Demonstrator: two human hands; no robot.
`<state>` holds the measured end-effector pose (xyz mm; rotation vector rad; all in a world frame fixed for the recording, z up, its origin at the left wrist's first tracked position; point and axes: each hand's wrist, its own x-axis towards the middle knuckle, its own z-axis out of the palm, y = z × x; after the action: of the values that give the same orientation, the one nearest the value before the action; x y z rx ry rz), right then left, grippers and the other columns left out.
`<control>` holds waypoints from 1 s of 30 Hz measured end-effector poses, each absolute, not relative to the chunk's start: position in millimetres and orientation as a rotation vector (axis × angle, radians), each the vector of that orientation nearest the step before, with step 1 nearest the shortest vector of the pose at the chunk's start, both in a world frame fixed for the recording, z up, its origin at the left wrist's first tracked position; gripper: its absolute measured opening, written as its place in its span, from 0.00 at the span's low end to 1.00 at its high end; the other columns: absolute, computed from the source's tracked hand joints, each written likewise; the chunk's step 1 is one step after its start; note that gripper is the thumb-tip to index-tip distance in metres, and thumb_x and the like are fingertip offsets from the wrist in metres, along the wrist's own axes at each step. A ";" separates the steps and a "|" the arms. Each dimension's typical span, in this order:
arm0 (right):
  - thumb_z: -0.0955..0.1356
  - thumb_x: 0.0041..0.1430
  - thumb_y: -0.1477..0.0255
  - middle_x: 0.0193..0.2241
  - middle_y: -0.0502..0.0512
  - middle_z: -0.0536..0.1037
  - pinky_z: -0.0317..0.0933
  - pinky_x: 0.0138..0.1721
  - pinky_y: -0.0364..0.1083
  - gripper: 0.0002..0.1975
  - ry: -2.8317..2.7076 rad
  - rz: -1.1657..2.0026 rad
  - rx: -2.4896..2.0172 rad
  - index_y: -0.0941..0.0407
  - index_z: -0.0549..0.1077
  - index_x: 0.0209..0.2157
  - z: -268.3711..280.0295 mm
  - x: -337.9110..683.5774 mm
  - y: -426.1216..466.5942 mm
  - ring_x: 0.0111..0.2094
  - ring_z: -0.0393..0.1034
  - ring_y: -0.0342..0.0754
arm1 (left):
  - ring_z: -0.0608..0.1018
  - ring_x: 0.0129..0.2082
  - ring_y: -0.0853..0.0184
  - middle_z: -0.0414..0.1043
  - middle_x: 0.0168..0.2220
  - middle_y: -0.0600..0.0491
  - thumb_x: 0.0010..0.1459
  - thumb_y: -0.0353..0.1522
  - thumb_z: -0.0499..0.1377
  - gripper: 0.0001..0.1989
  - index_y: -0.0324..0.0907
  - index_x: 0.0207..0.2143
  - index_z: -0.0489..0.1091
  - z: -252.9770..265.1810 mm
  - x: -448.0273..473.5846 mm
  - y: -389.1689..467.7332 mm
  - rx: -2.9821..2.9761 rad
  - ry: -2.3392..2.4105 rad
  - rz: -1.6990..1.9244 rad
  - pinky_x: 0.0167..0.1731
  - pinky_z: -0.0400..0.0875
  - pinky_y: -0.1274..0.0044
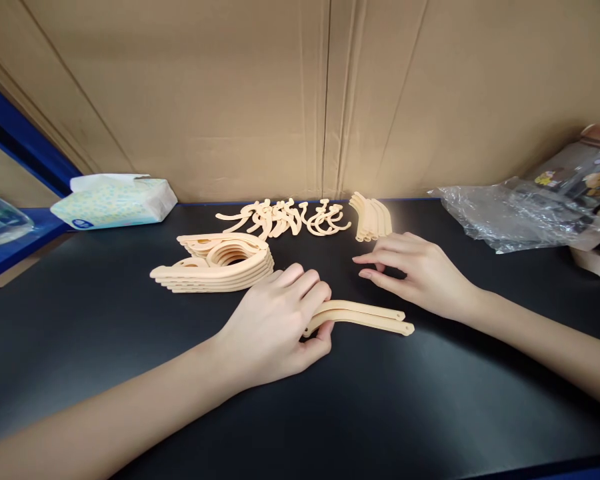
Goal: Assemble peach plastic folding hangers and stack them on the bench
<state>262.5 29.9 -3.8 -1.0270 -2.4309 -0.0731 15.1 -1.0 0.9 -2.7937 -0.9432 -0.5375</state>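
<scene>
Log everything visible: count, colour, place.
Curved plastic strips: two, beige, front centre.
Stacked plastic pieces: several, beige, centre left.
Small plastic hooks: many, beige, back centre.
Short plastic bars: several, beige, beside hooks.
Patterned tissue pack: one, pastel, back left.
Crumpled plastic bag: one, clear, back right.
Clear plastic container: one, brown top, right edge.
Strap: one, pale, right edge.
Plastic object: one, clear, left edge.
Frame: one, blue, left.
Flat tabletop: one, black, beneath.
Cardboard backing: uncounted, brown, behind.
Left hand: one, gripping strips.
Right hand: one, near bars.
</scene>
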 end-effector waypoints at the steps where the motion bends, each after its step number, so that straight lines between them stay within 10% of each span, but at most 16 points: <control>1: 0.65 0.65 0.68 0.27 0.51 0.74 0.61 0.39 0.48 0.10 -2.431 -0.098 -1.031 0.55 0.77 0.43 -2.8 261.8 31.1 0.32 0.70 0.46 | 0.68 0.32 0.63 0.69 0.31 0.52 0.59 0.33 0.54 0.09 0.38 0.35 0.72 1.0 14.7 -0.6 -2.791 -0.936 -0.543 0.29 0.63 0.71; 30: 0.65 0.62 0.73 0.32 0.55 0.79 0.52 0.39 0.48 0.10 -2.527 -0.304 -1.258 0.57 0.79 0.33 10.0 215.2 109.1 0.36 0.68 0.50 | 0.67 0.32 0.63 0.70 0.34 0.50 0.66 0.36 0.46 0.17 0.36 0.39 0.73 1.6 9.1 0.8 -2.870 -0.936 -0.528 0.30 0.61 0.71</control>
<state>215.2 109.1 10.0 -1.2581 -2.5274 -0.3038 9.1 0.8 1.6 -2.8704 -0.9360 -0.5281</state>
